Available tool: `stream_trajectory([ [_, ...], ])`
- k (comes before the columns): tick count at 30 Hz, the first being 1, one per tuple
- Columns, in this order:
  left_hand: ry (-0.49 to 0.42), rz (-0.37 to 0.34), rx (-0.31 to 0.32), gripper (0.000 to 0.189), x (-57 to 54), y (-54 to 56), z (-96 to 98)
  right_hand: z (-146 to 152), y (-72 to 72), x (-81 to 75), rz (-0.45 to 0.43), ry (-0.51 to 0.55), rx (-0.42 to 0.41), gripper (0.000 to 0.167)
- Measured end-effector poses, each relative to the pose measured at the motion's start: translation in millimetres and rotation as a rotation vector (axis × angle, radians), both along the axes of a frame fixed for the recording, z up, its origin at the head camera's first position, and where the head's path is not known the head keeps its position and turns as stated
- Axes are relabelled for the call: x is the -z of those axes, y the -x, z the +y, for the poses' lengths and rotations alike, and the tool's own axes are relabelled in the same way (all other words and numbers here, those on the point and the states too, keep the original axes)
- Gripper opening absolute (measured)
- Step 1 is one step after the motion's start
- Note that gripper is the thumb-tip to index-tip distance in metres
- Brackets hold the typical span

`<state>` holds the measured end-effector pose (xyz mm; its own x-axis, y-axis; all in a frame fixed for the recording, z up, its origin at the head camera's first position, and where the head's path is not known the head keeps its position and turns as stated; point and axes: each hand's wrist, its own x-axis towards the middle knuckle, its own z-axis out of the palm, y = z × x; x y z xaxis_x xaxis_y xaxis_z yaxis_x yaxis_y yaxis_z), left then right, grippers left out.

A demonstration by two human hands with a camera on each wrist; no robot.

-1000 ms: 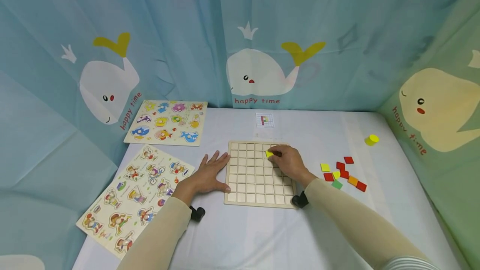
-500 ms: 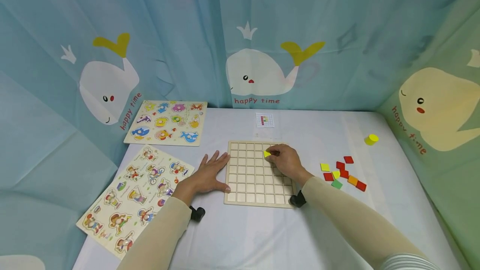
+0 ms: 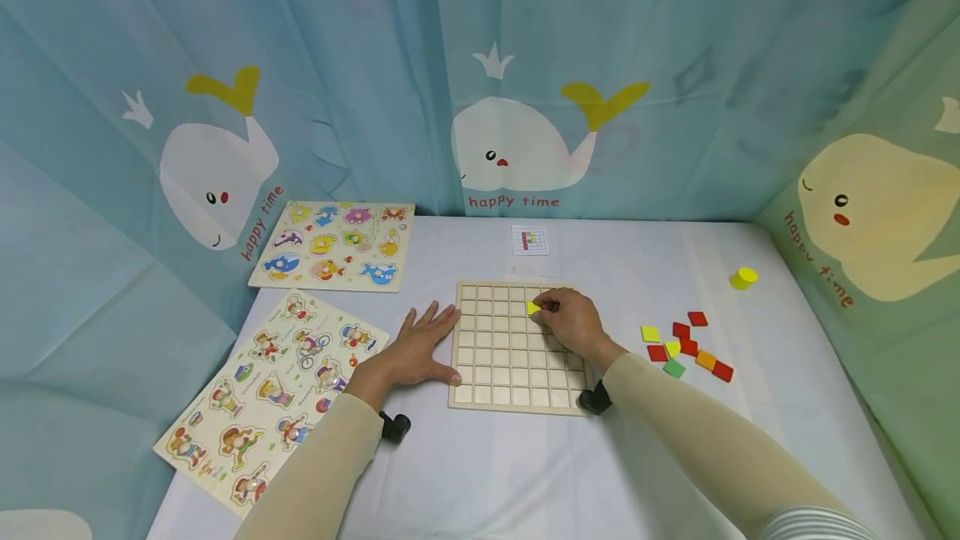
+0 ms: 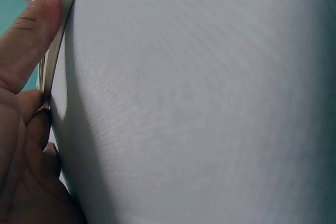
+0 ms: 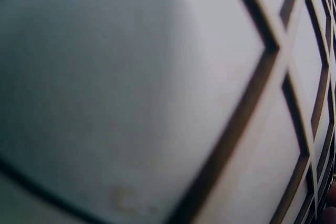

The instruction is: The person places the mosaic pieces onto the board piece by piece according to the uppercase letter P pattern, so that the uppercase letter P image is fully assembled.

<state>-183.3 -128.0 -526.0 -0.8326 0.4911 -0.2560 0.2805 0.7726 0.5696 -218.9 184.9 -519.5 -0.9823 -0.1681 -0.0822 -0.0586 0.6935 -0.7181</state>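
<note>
A wooden grid board point(image 3: 491, 373) with square recesses lies mid-table. My right hand point(image 3: 576, 323) pinches a yellow square tile point(image 3: 533, 308) between thumb and fingers at a cell near the board's far edge. My left hand point(image 3: 416, 350) is spread along the board's left side, its thumb and fingertips at the frame. In the left wrist view the thumb point(image 4: 31, 38) presses on the board's edge point(image 4: 58, 40). Close up, the right wrist view shows the grid ribs point(image 5: 270, 51), with only a sliver of fingertip at its right edge.
Several loose tiles lie right of the board, among them a red tile point(image 3: 697, 319), a green tile point(image 3: 674, 368) and an orange tile point(image 3: 705, 361). A yellow cylinder point(image 3: 743, 278) stands beyond. A pattern card point(image 3: 530, 241) lies behind the board. Two picture puzzles point(image 3: 330, 248) occupy the left.
The right hand and its yellow tile shifted slightly left over the grid between the first and second frames, then stayed put. The left hand keeps its place.
</note>
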Motion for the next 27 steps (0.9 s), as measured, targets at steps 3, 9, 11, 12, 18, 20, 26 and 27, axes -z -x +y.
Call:
stream_trajectory([
  [3, -0.006, 0.001, -0.004, 0.117, 0.2, 0.1, 0.3, 0.5, 0.0, 0.7, -0.002, 0.005, -0.003, 0.023],
  [9, -0.011, 0.002, 0.001, 0.117, 0.0, 0.1, -0.4, 2.1, 0.1, 1.1, -0.01, 0.026, 0.0, 0.023],
  [11, -0.012, 0.003, 0.006, 0.117, 0.4, 0.1, -0.8, 2.7, 0.3, 1.7, -0.013, 0.034, -0.001, 0.025],
  [12, -0.013, 0.003, 0.007, 0.117, 0.5, 0.1, -0.8, 3.0, 0.2, 1.7, -0.013, 0.041, -0.001, 0.026],
  [18, -0.013, 0.004, 0.007, 0.117, 1.1, 0.3, -1.0, 5.1, -0.3, 1.7, -0.013, 0.103, -0.001, 0.03],
  [20, -0.013, 0.003, 0.006, 0.118, 1.2, 0.4, -1.1, 5.5, 0.2, 2.4, -0.016, 0.114, 0.001, 0.03],
  [26, -0.015, 0.004, 0.004, 0.118, 2.0, 0.8, -1.0, 6.1, 0.7, 2.9, -0.027, 0.123, -0.002, 0.032],
  [27, -0.019, 0.003, 0.002, 0.118, 2.2, 0.8, -1.0, 6.3, 0.5, 2.6, -0.025, 0.125, -0.003, 0.032],
])
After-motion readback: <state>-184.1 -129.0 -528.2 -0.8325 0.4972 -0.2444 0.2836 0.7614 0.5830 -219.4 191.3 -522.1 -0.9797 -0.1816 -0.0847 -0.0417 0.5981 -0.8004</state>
